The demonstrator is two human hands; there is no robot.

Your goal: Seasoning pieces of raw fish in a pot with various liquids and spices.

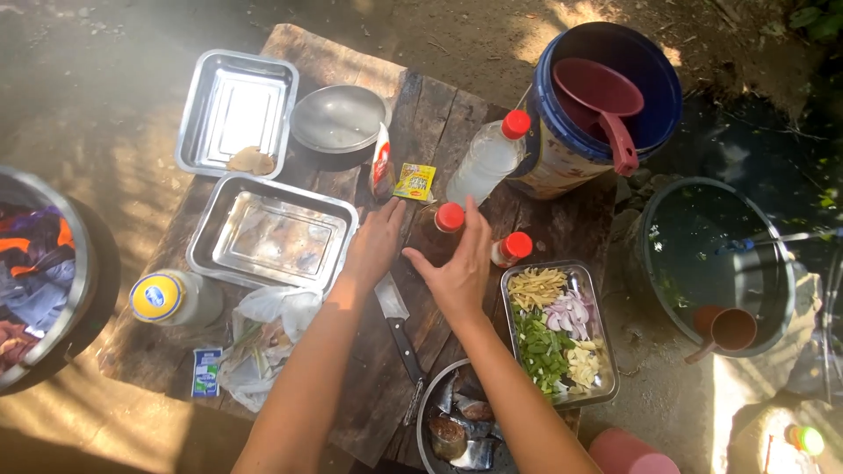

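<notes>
Weathered wood under everything here: the table [421, 114] carries the whole spread. Both of my hands close in on the dark bottle [442, 230] with the red cap, standing upright mid-table. My right hand [458, 268] is just beside it on the right, fingers spread wide and curved as if to cup its side; I cannot tell whether the palm touches the glass. My left hand [376, 246] lies flat and open just to its left, fingertips near the yellow sachet [414, 182], gripping nothing. The knife [399, 329] rests between my forearms, blade away from me, handy yet out of the way. Chopped vegetables sit sorted in the small tray [600, 290] at my right, and the fish bowl [428, 404] is nearest me. The clear bottle [485, 160] and a small bottle [509, 249] stand close by, all within easy reach.
</notes>
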